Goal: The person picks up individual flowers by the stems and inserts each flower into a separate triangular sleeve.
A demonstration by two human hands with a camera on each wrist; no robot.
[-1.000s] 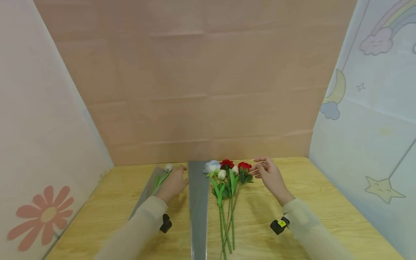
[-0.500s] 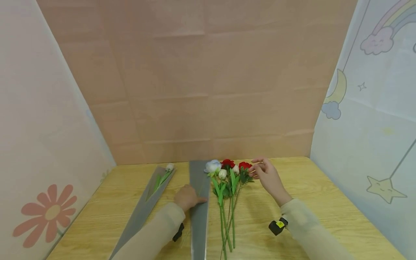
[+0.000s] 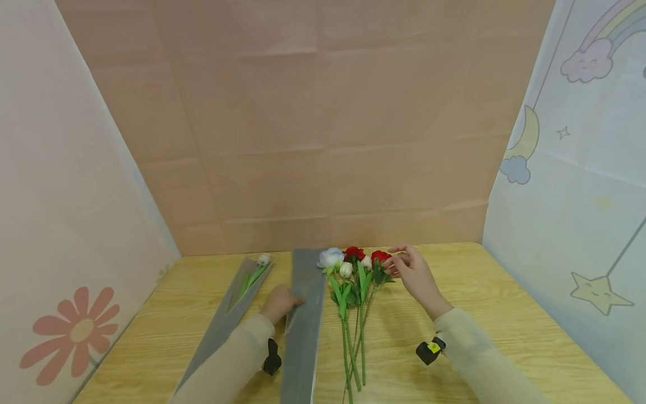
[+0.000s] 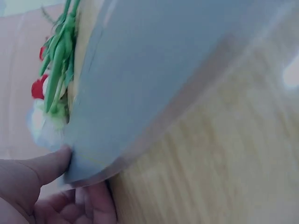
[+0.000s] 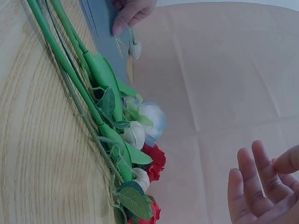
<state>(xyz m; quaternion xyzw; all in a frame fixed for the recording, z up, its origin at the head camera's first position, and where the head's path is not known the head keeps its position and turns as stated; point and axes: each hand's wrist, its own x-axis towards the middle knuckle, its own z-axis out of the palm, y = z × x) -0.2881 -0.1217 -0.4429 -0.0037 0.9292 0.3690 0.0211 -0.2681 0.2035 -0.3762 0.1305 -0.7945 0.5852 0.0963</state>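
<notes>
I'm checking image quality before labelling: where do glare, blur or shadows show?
Left wrist: white glare at the right edge, table grain blurred, gray wrapper soft; right wrist: flowers fairly crisp; head: faint table shadow below the right hand.

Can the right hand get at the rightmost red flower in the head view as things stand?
Probably yes: the right hand, holding nothing, hovers close beside the rightmost red flower, and nothing visible blocks the way.

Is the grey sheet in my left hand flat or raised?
Raised at one edge: the left hand pinches the grey sheet, thumb above, fingers beneath.
</notes>
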